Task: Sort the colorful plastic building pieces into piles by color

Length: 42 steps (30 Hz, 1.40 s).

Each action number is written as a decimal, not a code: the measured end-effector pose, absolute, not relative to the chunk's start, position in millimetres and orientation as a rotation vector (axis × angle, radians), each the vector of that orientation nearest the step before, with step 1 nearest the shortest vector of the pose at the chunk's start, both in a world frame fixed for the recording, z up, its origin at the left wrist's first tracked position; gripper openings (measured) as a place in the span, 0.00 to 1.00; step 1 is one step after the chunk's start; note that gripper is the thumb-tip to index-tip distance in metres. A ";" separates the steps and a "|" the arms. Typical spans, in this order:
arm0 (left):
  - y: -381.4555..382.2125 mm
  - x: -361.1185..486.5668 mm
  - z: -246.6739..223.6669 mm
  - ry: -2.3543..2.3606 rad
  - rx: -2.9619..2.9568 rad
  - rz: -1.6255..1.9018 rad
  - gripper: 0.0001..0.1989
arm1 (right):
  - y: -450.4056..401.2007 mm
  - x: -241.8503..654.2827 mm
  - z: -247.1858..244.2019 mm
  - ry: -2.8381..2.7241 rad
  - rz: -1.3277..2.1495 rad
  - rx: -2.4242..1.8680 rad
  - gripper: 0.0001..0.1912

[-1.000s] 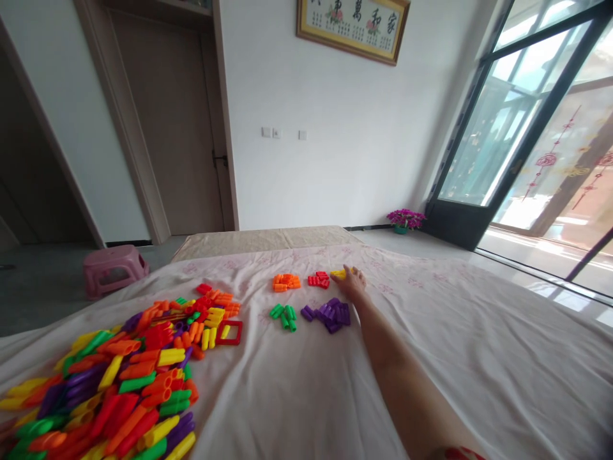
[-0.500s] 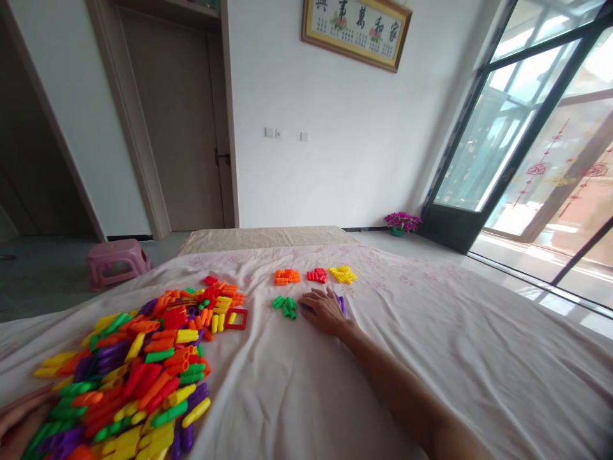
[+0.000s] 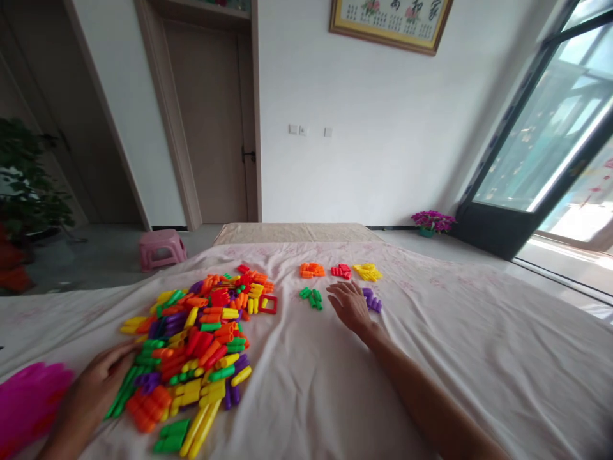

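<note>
My left hand (image 3: 98,386) rests at the left edge of a big heap of plastic building pieces (image 3: 194,358), its fingers apart and touching or nearly touching the heap; their tips are partly hidden. The heap mixes red, orange, yellow, green and purple tube-shaped pieces. My right hand (image 3: 350,308) is palm down with its fingers spread, and I see nothing in it. It is between a small group of green pieces (image 3: 313,299) and a group of purple pieces (image 3: 372,301). Behind it lie small groups of orange (image 3: 312,271), red (image 3: 341,271) and yellow pieces (image 3: 367,273).
A pale, wrinkled cloth (image 3: 297,377) covers the surface under the pieces. At the lower left is a bright pink object (image 3: 31,402), partly out of view. A red square frame piece (image 3: 275,305) lies at the heap's right edge. On the floor beyond stands a pink stool (image 3: 161,249).
The view has turned left. My right hand has drawn back from the purple pieces, and more of them show. My left hand has come further into view beside the heap.
</note>
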<state>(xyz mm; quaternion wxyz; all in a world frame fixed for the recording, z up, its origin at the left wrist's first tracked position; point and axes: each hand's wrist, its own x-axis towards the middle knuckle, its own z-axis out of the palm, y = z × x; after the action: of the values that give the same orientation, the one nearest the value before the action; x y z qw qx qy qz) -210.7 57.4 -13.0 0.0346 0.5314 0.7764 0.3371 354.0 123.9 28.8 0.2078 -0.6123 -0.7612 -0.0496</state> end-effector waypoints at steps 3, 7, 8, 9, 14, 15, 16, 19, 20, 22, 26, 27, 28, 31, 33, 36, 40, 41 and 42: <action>58.0 -220.6 -23.3 2.163 1.504 1.119 0.15 | 111.4 306.6 35.2 -2.234 0.036 -1.522 0.17; 55.5 -222.0 -24.5 2.105 1.454 1.177 0.15 | 103.3 244.5 35.6 -2.325 0.163 -1.399 0.15; 54.8 -221.0 -22.6 2.096 1.445 1.177 0.15 | 104.5 231.4 34.3 -2.328 0.169 -1.402 0.15; 53.9 -219.7 -20.1 2.098 1.428 1.173 0.16 | 107.1 219.6 32.8 -2.325 0.167 -1.418 0.15; 48.1 -211.5 -4.1 2.195 1.351 1.083 0.19 | 127.7 180.6 22.2 -2.240 0.078 -1.612 0.16; 46.9 -210.0 -1.6 2.203 1.349 1.071 0.19 | 130.9 176.9 20.0 -2.236 0.066 -1.635 0.16; 45.9 -209.0 0.3 2.206 1.350 1.063 0.20 | 133.2 174.6 18.0 -2.243 0.059 -1.644 0.15; 44.6 -208.9 1.1 2.212 1.350 1.056 0.20 | 134.2 173.8 14.6 -2.270 0.052 -1.626 0.12; 44.9 -210.1 -0.3 2.208 1.354 1.060 0.20 | 132.5 175.1 14.5 -2.268 0.046 -1.614 0.11; 46.5 -213.9 -5.3 2.186 1.373 1.069 0.20 | 126.1 178.8 15.9 -2.246 0.030 -1.595 0.11; 52.0 -223.2 -18.5 2.163 1.425 1.095 0.20 | 104.8 188.6 20.2 -2.233 -0.011 -1.532 0.11; 53.2 -224.7 -21.1 2.163 1.441 1.101 0.21 | 99.4 190.9 21.0 -2.251 -0.011 -1.507 0.11; 54.2 -225.7 -23.1 2.169 1.454 1.107 0.22 | 95.0 192.7 21.6 -2.272 -0.004 -1.478 0.12; 55.4 -226.2 -25.5 2.190 1.476 1.123 0.22 | 91.6 193.4 24.0 -2.289 0.049 -1.431 0.14; 55.2 -225.5 -25.2 2.197 1.482 1.141 0.21 | 99.2 189.1 26.3 -2.238 0.078 -1.462 0.12; 55.2 -226.4 -25.8 2.193 1.501 1.149 0.21 | 120.5 178.2 28.7 -2.196 0.133 -1.533 0.13; 58.3 -233.3 -32.6 2.199 1.500 1.098 0.22 | 148.8 167.2 27.1 -2.304 0.223 -1.611 0.18; 59.5 -235.6 -34.8 2.216 1.492 1.074 0.22 | 154.1 166.1 26.4 -2.335 0.221 -1.625 0.18; 60.6 -237.8 -36.7 2.235 1.484 1.047 0.22 | 158.7 165.7 26.0 -2.368 0.209 -1.629 0.18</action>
<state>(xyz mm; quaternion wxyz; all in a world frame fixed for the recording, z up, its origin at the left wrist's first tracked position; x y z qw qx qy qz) -237.8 60.6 -36.7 0.1306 0.5109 0.7695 0.3603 165.7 158.7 26.0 0.1293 -0.5604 -0.8149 0.0720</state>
